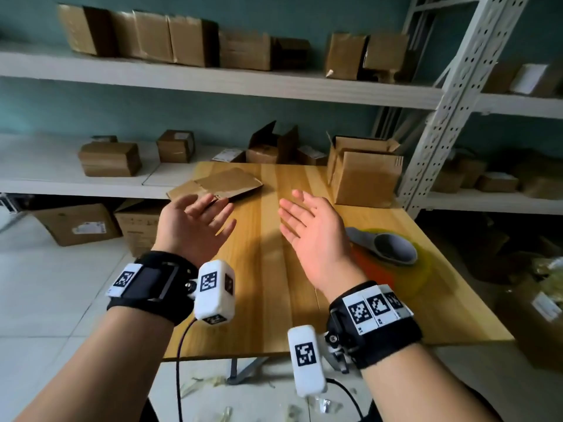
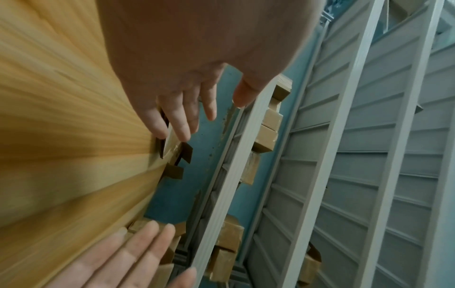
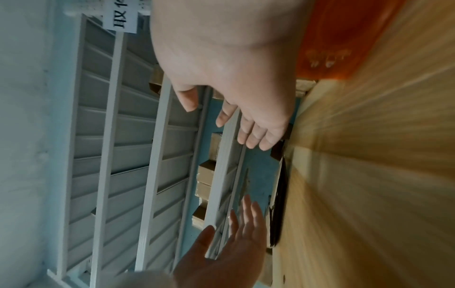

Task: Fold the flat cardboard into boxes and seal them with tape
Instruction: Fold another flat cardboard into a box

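Two empty palms face each other, the left hand [image 1: 195, 222] and right hand [image 1: 313, 226] spread, ready to reach; flat cardboard [image 1: 216, 185] waits at eleven o'clock, tape [image 1: 393, 254] at three, within reach.

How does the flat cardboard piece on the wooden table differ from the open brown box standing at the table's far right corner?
The flat brown cardboard piece lies collapsed at the far left of the wooden table; the open brown cardboard box stands erected at the far right. The flat piece sits just beyond the left hand; the box is farther from the right hand. Both are plain brown cardboard, and neither is being touched.
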Motion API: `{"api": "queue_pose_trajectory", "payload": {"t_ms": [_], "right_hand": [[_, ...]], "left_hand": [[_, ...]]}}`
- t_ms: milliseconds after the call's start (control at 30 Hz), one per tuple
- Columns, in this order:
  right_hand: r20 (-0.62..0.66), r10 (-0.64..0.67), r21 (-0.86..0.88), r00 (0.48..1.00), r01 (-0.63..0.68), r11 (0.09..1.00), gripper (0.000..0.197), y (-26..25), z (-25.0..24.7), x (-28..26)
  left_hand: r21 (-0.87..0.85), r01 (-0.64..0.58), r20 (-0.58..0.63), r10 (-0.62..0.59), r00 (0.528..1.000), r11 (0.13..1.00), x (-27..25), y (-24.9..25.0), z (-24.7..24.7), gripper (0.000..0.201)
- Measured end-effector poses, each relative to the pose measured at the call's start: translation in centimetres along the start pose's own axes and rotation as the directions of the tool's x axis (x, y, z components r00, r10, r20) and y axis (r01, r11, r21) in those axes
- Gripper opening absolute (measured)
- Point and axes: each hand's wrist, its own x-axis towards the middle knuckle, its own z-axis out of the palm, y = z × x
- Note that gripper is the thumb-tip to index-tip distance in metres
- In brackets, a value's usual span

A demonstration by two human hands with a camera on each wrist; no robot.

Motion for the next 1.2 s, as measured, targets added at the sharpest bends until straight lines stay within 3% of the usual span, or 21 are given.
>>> {"api": "queue_pose_trajectory", "payload": {"t_ms": [100,233,433,500,633,700,800,867,933,1067,1200], "right_hand": [[-0.016,0.007,0.024,1.000,-0.006,1.000,0.041,0.4,1.5,1.0],[-0.070,0.038,-0.013,0.997,-0.039,0.999,0.042,0.8,4.1,3.7],[-0.228,0.044,-0.163,0.973,-0.083,0.983,0.016,0.5,7.5,10.3],[-0.252,0.056,-0.230,0.966,-0.116,0.966,0.022,0.6,8.0,12.6],[-0.351,0.128,-0.312,0.928,-0.244,0.918,0.054,1.4,7.7,16.6],[-0.399,0.182,-0.338,0.899,-0.329,0.882,0.064,1.9,7.1,18.7],[-0.437,0.204,-0.400,0.876,-0.393,0.828,0.073,2.1,6.7,21.1],[-0.440,0.196,-0.426,0.876,-0.396,0.813,0.070,2.5,6.5,22.9],[-0.430,0.204,-0.481,0.879,-0.415,0.772,0.068,3.5,5.4,25.6],[-0.318,0.167,-0.698,0.933,-0.349,0.625,0.054,4.2,6.3,26.4],[-0.280,0.193,-0.797,0.940,-0.340,0.499,0.049,3.3,7.6,23.8]], "left_hand": [[-0.053,-0.031,0.005,0.032,0.999,0.998,0.9,1.1,0.3,0.040],[-0.123,-0.163,-0.024,0.161,0.987,0.979,2.2,3.9,-0.1,0.042],[0.109,-0.289,-0.161,0.304,0.939,0.951,4.3,6.3,-2.5,0.044],[0.116,-0.252,-0.237,0.273,0.932,0.961,5.8,6.8,-4.2,0.042],[0.018,-0.138,-0.330,0.136,0.934,0.990,9.0,7.9,-7.1,0.017],[-0.002,-0.112,-0.310,0.105,0.945,0.994,9.9,8.1,-7.5,0.020],[0.035,-0.039,-0.229,0.046,0.972,0.999,10.4,8.2,-7.8,0.038],[0.051,-0.007,-0.182,0.016,0.983,0.999,11.1,8.4,-7.9,0.063],[0.101,0.011,-0.142,0.004,0.990,0.995,11.7,8.4,-7.8,0.071],[0.190,0.014,-0.112,0.007,0.994,0.982,12.5,8.5,-7.8,0.060],[0.250,0.027,-0.152,0.012,0.988,0.968,12.3,8.4,-7.5,0.050]]}}
